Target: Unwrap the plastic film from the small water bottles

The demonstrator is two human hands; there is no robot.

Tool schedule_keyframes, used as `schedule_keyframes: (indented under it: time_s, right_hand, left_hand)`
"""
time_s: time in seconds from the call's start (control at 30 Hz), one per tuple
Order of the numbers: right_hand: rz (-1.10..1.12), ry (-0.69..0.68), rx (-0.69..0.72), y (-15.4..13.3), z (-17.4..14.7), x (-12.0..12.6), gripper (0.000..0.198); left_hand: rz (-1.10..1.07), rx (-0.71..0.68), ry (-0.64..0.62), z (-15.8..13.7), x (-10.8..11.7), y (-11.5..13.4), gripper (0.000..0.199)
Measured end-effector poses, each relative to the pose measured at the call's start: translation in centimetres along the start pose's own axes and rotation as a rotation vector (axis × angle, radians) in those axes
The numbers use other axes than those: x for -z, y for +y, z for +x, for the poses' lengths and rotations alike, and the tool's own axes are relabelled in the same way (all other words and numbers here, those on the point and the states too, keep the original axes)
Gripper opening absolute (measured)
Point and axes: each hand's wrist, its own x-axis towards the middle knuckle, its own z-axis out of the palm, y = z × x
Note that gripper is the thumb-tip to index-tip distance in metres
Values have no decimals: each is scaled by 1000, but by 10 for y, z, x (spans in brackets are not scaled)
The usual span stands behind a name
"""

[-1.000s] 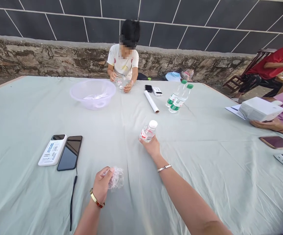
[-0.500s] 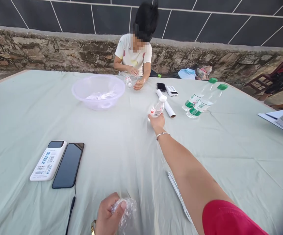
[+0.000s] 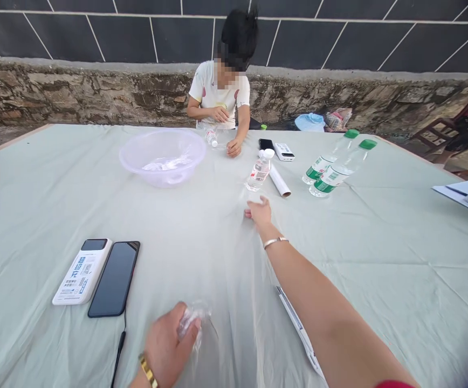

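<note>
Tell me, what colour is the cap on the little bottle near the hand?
White, seen in the head view: small bottle, right hand.

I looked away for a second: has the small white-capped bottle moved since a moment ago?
Yes. The small bottle went away from the person, from the right hand to a spot on the cloth beside the white paper tube; the hand has let go.

Bare surface (image 3: 201, 237) lay open between the hands. Ahead, a small bottle (image 3: 259, 170), paper roll (image 3: 279, 180) and basin (image 3: 163, 157) stood in the way; phones (image 3: 115, 278) blocked the left.

bottle (image 3: 258, 172) beside tube (image 3: 279, 180), bowl (image 3: 162, 158) left
</note>
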Motion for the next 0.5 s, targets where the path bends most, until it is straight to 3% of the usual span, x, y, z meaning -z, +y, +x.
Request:
schedule_keyframes:
  time_s: [0.1,0.2,0.3,0.4,0.5]
  right_hand:
    - [114,-124,14,21,-61,-1,46]
    - [248,-377,116,40,-124,-1,40]
    - [212,-456,279,56,-179,-7,38]
    - [110,-560,374,73,-215,-24,39]
    - [24,-607,492,91,-228,-41,42]
  left_hand:
    - [114,-104,141,44,57,28,25]
    - [245,-194,362,97,119,70,19]
    - [365,-152,630,147,166,106,18]
    - [425,-122,797,193,192,125,27]
    - [456,-105,788,237,200,127,38]
